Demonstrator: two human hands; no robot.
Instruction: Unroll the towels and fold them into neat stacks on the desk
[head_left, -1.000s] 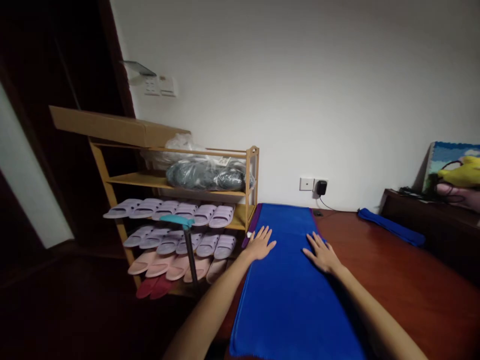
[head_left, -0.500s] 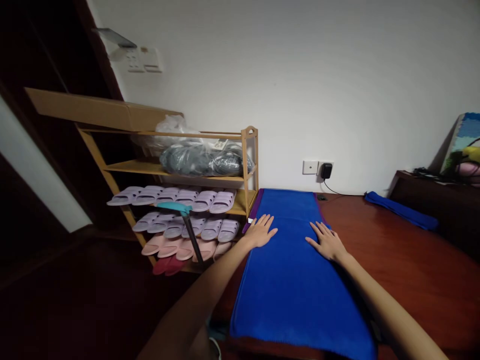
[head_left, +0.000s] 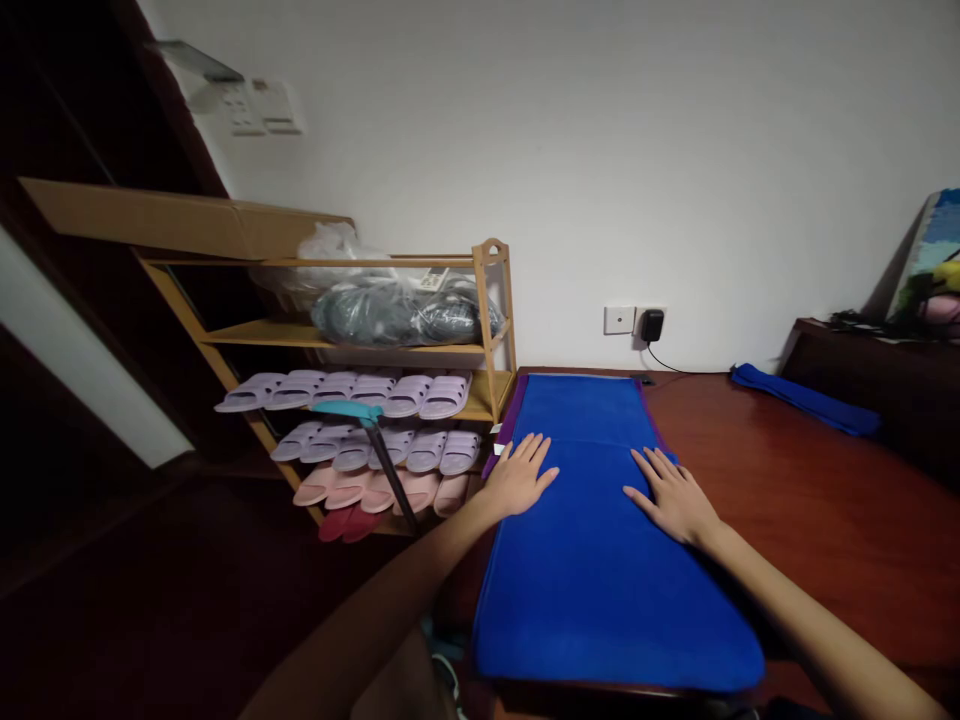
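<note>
Here, hands: both lie palm down on the blue towel (head_left: pixel 600 560), arms stretched forward from the bottom of the view.
Left hand (head_left: pixel 517 478): flat on the towel's left edge, fingers spread and straight, gripping nothing; its outer side sits right by the purple strip (head_left: pixel 507 428).
Right hand (head_left: pixel 675 495): flat near the towel's right edge, fingers spread and pointing away from the person, gripping nothing.
Blue towel: laid out lengthwise on the dark red wooden table (head_left: pixel 810 500), running from the near edge, where it hangs slightly over, to the white wall (head_left: pixel 600 150); a faint crease crosses it just beyond the fingertips.
Purple strip: a second cloth showing under the towel along its far left and far right edges.
Folded blue cloth (head_left: pixel 802 398): on the table at the far right, well apart from both hands.
Wall socket (head_left: pixel 619 320): on the wall behind the towel's far end, with a black charger (head_left: pixel 651 325) plugged in beside it.
Shoe rack (head_left: pixel 491 330): wooden, just left of the table, holding rows of lilac and pink slippers (head_left: pixel 375 395) and a plastic-wrapped bundle (head_left: pixel 397 312) on an upper shelf.
Cardboard box (head_left: pixel 180 215): long and flat, on top of the rack.
Teal-handled pole (head_left: pixel 360 412): leaning in front of the slippers.
</note>
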